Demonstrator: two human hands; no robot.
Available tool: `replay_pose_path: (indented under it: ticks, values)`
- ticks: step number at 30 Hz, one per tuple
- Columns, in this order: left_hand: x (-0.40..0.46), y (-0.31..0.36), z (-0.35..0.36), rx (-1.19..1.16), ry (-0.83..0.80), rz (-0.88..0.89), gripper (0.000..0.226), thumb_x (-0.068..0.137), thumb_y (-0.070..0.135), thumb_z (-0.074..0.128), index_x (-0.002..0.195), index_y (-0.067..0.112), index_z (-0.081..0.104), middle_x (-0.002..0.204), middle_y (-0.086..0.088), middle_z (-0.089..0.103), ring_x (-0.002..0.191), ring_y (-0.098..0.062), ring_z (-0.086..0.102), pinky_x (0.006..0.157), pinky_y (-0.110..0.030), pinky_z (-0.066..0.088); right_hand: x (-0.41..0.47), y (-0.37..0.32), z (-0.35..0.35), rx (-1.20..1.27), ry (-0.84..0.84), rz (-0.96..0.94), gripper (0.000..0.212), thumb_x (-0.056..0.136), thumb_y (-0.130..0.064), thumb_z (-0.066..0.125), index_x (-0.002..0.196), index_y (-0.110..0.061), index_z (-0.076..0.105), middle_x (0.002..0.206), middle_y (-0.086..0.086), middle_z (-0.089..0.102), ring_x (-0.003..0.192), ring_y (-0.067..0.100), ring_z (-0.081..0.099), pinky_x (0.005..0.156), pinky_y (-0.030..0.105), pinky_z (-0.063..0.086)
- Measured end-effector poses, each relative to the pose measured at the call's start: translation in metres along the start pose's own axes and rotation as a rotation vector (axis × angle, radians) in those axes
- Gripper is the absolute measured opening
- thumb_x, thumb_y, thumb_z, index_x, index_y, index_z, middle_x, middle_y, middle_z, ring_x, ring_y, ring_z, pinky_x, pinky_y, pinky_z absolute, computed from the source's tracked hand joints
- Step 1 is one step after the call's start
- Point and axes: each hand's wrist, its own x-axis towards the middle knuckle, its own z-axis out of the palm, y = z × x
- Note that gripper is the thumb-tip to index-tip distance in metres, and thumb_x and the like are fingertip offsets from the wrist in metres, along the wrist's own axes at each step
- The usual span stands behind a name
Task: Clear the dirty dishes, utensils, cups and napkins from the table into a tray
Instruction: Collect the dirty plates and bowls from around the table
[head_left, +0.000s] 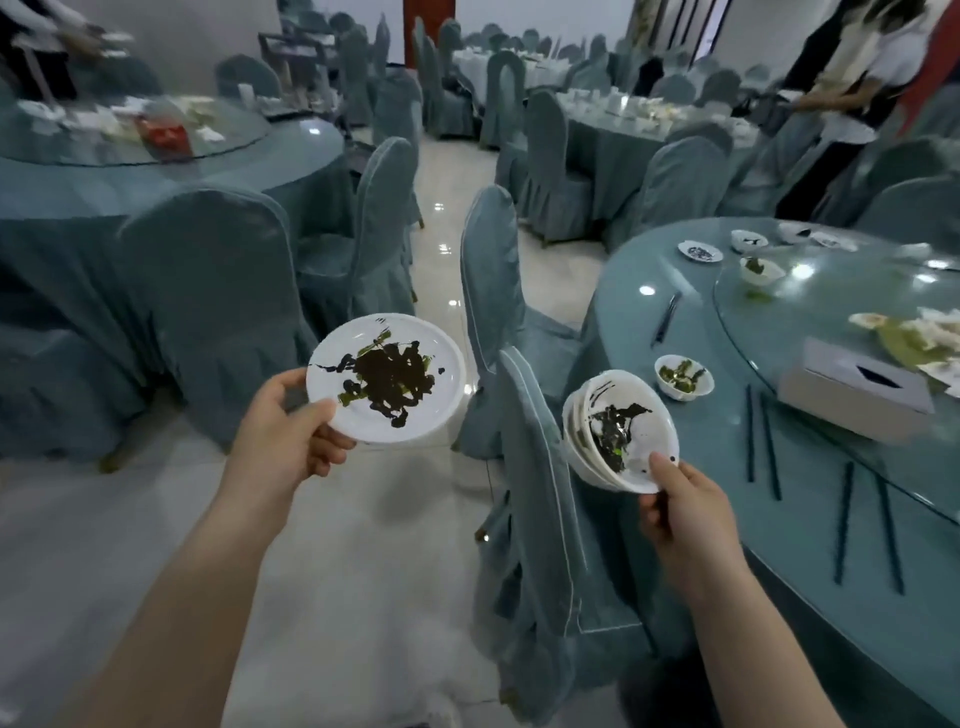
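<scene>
The left hand (291, 426) holds a white plate (387, 376) by its near left edge, with the thumb on top of the rim and the other fingers under it; the plate is quite flat, above the floor, and has a dark smear with some green in the middle. The right hand (680, 506) pinches a stack of white bowls (618, 431) at the near rim, thumb inside the top bowl, and the stack is tilted toward the left, just over the back of a chair (540, 499) with a grey-blue cover. The top bowl has dark and green rests inside. To the right of this hand is the round table (649, 332) with a grey-blue cloth. On it, near the stack, stands a small bowl (683, 376) with green bits, and nearer lie two pairs of dark chopsticks (761, 441). Farther on the table lies another dark utensil (666, 318), too blurred to name. A grey tissue box (852, 395) sits on the glass turntable (769, 306), beside a plate with food rests, and more small dishes (700, 251) are at the far side. On the far left is another round table (171, 176) with dishes on it, and a person in white (857, 83) stands at the far right.
</scene>
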Motion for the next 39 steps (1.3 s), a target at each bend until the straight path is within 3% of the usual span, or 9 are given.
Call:
replay_pose_path:
  ticks: [14, 24, 30, 39]
  values:
    - [0.276, 0.027, 0.054, 0.053, -0.222, -0.021, 0.033, 0.093, 0.006, 0.047, 0.12, 0.024, 0.05, 0.055, -0.009, 0.062, 0.042, -0.013, 0.05, 0.039, -0.024, 0.038, 0.17, -0.054, 0.129, 0.013, 0.136, 0.013, 0.019, 0.096, -0.024, 0.053, 0.099, -0.009, 0.064, 0.051, -0.002, 0.051, 0.043, 0.006, 0.043, 0.039, 0.017, 0.037]
    - [0.466, 0.036, 0.11, 0.111, -0.526, -0.037, 0.034, 0.09, 0.005, 0.048, 0.115, 0.028, 0.048, 0.053, -0.009, 0.064, 0.039, -0.012, 0.051, 0.036, -0.022, 0.039, 0.251, -0.057, 0.233, 0.044, 0.364, 0.034, 0.022, 0.096, -0.025, 0.054, 0.095, -0.007, 0.066, 0.054, 0.001, 0.05, 0.045, 0.008, 0.04, 0.039, 0.018, 0.034]
    - [0.528, 0.045, 0.18, 0.167, -0.727, -0.076, 0.035, 0.09, 0.003, 0.047, 0.098, 0.037, 0.052, 0.052, -0.008, 0.063, 0.038, -0.012, 0.051, 0.034, -0.02, 0.036, 0.281, -0.067, 0.234, 0.139, 0.559, 0.075, 0.021, 0.097, -0.023, 0.053, 0.094, -0.005, 0.065, 0.053, 0.001, 0.05, 0.047, 0.009, 0.038, 0.043, 0.019, 0.032]
    - [0.591, 0.05, 0.316, 0.21, -0.939, -0.038, 0.032, 0.093, 0.006, 0.049, 0.104, 0.036, 0.051, 0.051, -0.006, 0.063, 0.038, -0.012, 0.052, 0.037, -0.02, 0.039, 0.365, -0.087, 0.198, 0.277, 0.766, 0.042, 0.015, 0.096, -0.023, 0.054, 0.09, -0.013, 0.063, 0.05, -0.003, 0.053, 0.042, 0.005, 0.044, 0.037, 0.015, 0.037]
